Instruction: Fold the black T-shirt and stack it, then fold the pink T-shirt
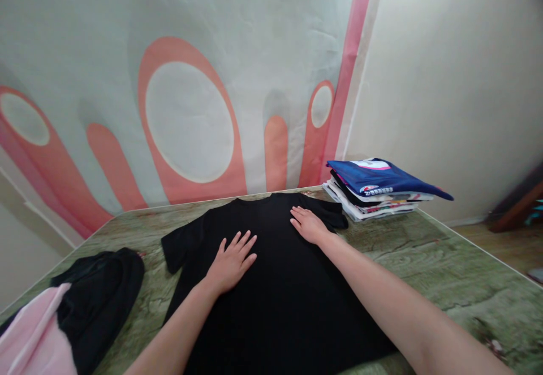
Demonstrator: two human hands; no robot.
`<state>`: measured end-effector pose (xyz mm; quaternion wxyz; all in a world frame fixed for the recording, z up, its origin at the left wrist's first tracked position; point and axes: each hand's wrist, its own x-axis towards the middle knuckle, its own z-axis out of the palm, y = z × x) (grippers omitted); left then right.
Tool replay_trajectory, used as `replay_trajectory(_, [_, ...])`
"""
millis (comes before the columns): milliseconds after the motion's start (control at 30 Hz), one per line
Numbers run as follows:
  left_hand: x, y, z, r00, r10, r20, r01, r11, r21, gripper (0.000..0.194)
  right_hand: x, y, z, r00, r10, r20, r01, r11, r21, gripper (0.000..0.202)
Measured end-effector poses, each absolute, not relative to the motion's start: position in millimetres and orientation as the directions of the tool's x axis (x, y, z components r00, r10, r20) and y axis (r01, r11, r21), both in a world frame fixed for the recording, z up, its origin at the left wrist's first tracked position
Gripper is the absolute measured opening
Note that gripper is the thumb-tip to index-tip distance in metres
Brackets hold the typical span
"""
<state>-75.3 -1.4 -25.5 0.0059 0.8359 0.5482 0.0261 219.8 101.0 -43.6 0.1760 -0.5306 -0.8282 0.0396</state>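
A black T-shirt [280, 296] lies spread out on the table, its collar end toward the wall and its sleeves out to both sides. My left hand [231, 262] rests flat on the left part of the shirt, fingers spread. Farther up, near the right shoulder, my right hand [309, 225] lies on the cloth with its fingers stretched out. Neither hand grips anything. The right forearm crosses over the shirt's right side and hides part of its edge.
A stack of folded clothes [373, 194] with a blue garment on top stands at the back right. On the left lie a crumpled black garment [106, 296] and a pink one [38, 335]. The wood-patterned table [458, 267] meets a painted wall [271, 52] behind.
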Motion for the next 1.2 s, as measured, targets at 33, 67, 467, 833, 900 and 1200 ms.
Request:
replay_trajectory(33, [-75,-2,-25,0.398,0.917,0.038,0.916,-0.399,0.029,0.056,217,100,-41,-0.36,0.904,0.231,0.876,0.412,-0.249,0.051])
replay_trajectory(67, [-74,-2,-24,0.4,0.916,0.038,0.916,-0.4,0.02,0.055,213,98,-39,-0.335,0.919,0.206,0.891,0.38,-0.248,0.051])
replay_trajectory(467, [-77,0,-31,0.412,0.908,0.072,0.911,-0.413,0.002,0.054,193,-22,-22,-0.632,0.756,0.169,0.698,0.65,-0.299,0.06])
replay_trajectory(833, [-79,1,-30,0.425,0.904,0.046,0.904,-0.426,0.024,0.054,283,-3,-42,-0.467,0.858,0.214,0.815,0.512,-0.272,0.056])
replay_trajectory(900, [-79,2,-30,0.424,0.905,0.044,0.905,-0.425,0.022,0.054,283,-4,-40,-0.477,0.851,0.218,0.805,0.523,-0.281,0.055])
replay_trajectory(1200, [-82,4,-31,0.438,0.897,0.056,0.899,-0.439,0.007,0.054,290,-1,-41,-0.467,0.829,0.308,0.739,0.558,-0.379,0.048])
